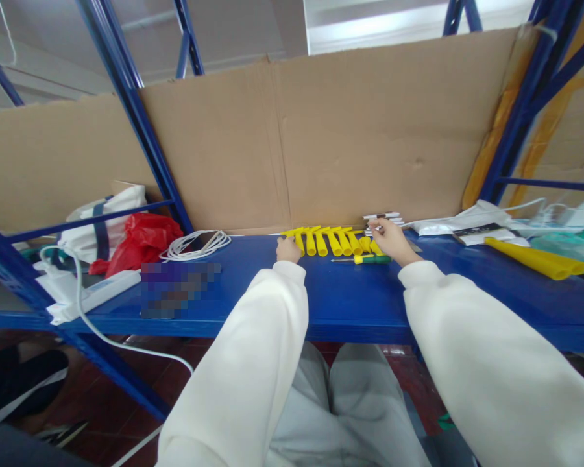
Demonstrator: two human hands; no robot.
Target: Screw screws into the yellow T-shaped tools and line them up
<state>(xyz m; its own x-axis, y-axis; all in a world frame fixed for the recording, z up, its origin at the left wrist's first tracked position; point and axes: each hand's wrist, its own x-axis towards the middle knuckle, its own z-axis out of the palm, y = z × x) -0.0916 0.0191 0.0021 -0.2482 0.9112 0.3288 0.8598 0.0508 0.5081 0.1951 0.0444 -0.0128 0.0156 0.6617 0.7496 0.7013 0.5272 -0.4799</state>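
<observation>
My left hand [288,250] is at the left end of a row of several yellow plastic pieces [341,242], each a flared tube with a narrow arm on top. Its curled fingers close on the leftmost yellow piece [299,244], though the grip is partly hidden. To the right, my right hand [393,240] reaches over a small stack of white-and-black pieces [382,216], its fingertips drawn together against them. What those fingertips hold is too small to make out. A screwdriver [372,259] with a yellow and green handle lies in front of the row, near my right wrist.
Cardboard [360,136] stands behind the blue shelf [345,301]. Leftward are a coiled white cable [197,244], a red plastic bag [148,237] and a power strip [97,295]. Long yellow tubes [535,258] lie at right. Blue uprights [150,139] frame the shelf.
</observation>
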